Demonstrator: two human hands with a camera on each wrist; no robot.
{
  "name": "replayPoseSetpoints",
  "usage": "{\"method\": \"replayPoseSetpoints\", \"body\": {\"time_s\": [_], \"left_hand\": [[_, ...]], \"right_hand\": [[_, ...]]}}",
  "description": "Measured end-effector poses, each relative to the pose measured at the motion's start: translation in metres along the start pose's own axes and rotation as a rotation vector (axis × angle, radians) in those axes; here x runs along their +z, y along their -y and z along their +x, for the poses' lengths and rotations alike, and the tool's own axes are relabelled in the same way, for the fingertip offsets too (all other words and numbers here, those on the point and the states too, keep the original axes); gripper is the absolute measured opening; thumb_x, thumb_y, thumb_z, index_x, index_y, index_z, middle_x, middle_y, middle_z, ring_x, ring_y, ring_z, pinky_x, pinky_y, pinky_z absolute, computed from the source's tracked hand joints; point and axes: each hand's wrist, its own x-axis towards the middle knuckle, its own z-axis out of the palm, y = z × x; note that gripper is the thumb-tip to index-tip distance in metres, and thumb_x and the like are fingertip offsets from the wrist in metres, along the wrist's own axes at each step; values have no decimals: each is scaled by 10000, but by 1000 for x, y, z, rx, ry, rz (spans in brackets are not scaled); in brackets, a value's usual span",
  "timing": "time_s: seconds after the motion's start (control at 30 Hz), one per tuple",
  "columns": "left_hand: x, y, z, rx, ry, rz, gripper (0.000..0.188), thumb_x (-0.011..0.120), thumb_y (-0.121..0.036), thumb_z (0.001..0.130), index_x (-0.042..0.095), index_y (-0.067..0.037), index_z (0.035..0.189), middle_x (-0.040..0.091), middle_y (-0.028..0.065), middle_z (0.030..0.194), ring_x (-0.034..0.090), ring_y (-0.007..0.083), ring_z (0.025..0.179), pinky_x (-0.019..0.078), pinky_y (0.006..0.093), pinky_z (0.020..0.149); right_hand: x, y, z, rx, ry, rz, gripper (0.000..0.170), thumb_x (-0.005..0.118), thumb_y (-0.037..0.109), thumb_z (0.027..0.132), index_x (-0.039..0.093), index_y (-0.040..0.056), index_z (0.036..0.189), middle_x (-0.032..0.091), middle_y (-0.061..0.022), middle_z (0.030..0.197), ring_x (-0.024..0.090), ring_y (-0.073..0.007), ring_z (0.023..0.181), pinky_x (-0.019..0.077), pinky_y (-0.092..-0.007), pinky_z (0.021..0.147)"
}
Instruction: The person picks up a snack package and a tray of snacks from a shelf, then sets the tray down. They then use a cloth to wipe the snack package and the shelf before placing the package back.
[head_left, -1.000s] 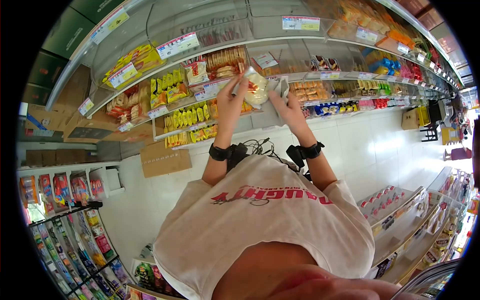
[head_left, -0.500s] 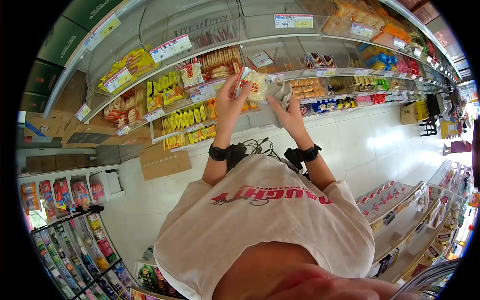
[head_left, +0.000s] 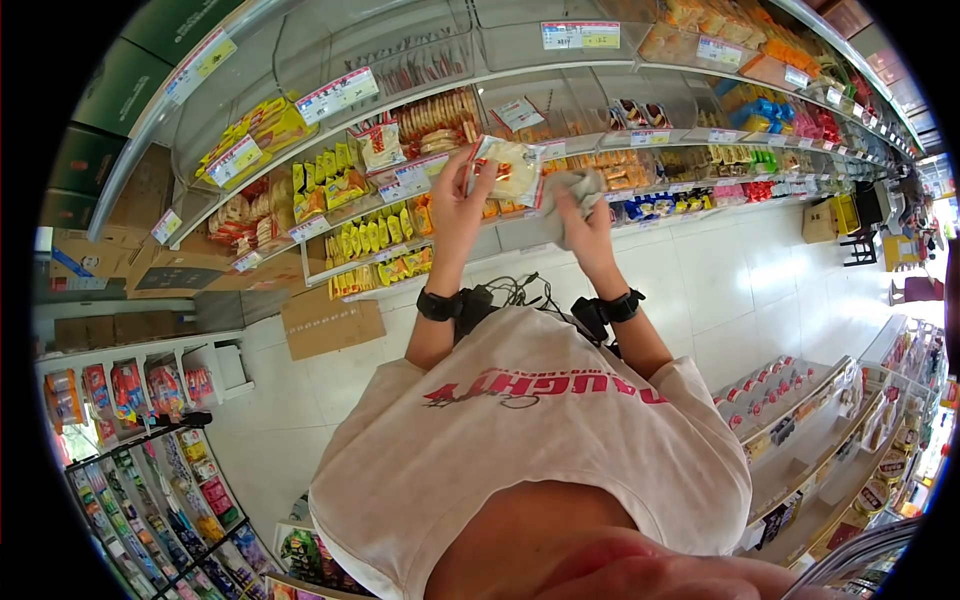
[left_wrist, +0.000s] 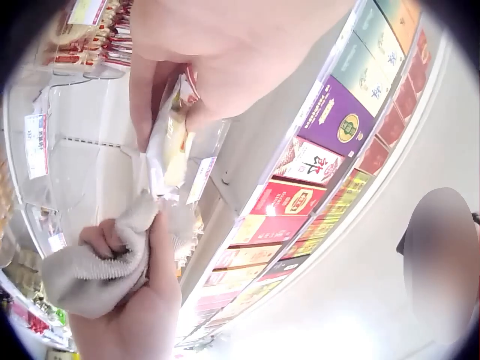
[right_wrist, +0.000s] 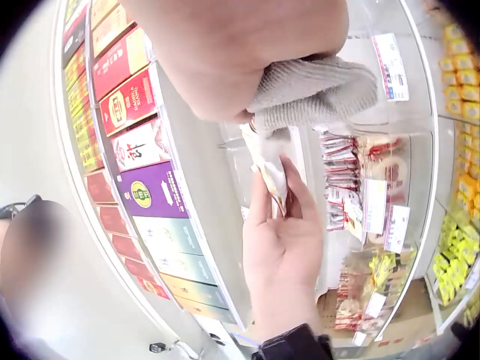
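Observation:
My left hand [head_left: 460,205] pinches a clear snack packet [head_left: 516,172] with red print and a pale filling, between thumb and fingers. It is held up in front of the shelves. A grey ribbed cloth [head_left: 577,188] is bunched in my right hand [head_left: 590,235], just right of the packet. In the left wrist view the cloth [left_wrist: 97,277] spills over the right hand's fingers, its upper tip close to the packet's [left_wrist: 176,146] lower end. The right wrist view shows the packet [right_wrist: 271,176] edge-on in the left hand [right_wrist: 281,244], below the cloth [right_wrist: 322,90].
Shelves of clear bins with price tags [head_left: 580,37] stretch across in front, holding yellow packets [head_left: 345,185] and stacked crackers [head_left: 440,118]. A cardboard box [head_left: 332,322] lies on the tiled floor at left. Black cables [head_left: 530,290] hang near the waist. More shelves [head_left: 800,460] stand behind at right.
The right hand with the cloth has drawn off to the right, away from the packet. The packet has turned, and its printed face and right edge show more fully.

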Motion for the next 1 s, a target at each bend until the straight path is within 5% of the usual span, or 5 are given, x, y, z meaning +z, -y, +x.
{"method": "replayPoseSetpoints", "body": {"time_s": [0.1,0.33,0.43,0.67,1.0], "left_hand": [[-15,-1,4,-12,45,60,369,730,-154,936,632,20,1247,687,77,1126,627,95,1010,522,244,769],[3,-4,-3,-65,248,193,433,780,-188,891,629,-12,1257,690,69,1070,649,98,950,530,239,785],[5,-16,-5,-198,236,168,476,769,-154,901,571,1,1306,655,99,1216,653,127,1037,549,254,818],[19,-2,-20,-260,218,-79,459,777,-140,889,553,28,1252,687,92,1098,669,97,863,531,224,699],[8,-6,-23,-348,427,19,368,738,-105,911,573,34,1209,658,54,1041,648,84,753,530,248,630]], "right_hand": [[-16,9,13,7,-267,89,374,576,231,1042,530,-2,1330,624,-43,1172,565,-118,1035,469,-278,894],[7,24,13,-117,239,-366,303,577,241,1032,625,-18,1183,669,-58,999,574,-76,886,482,-283,757],[7,29,11,252,275,-160,292,596,215,1020,630,-28,1176,681,-89,996,595,-93,887,487,-290,758],[5,2,13,-120,-67,-195,268,609,204,1017,638,-24,1156,617,-19,881,512,-55,813,446,-266,696],[-1,23,21,37,-28,72,203,675,184,971,666,3,1063,651,14,929,549,-56,861,465,-243,741]]}}
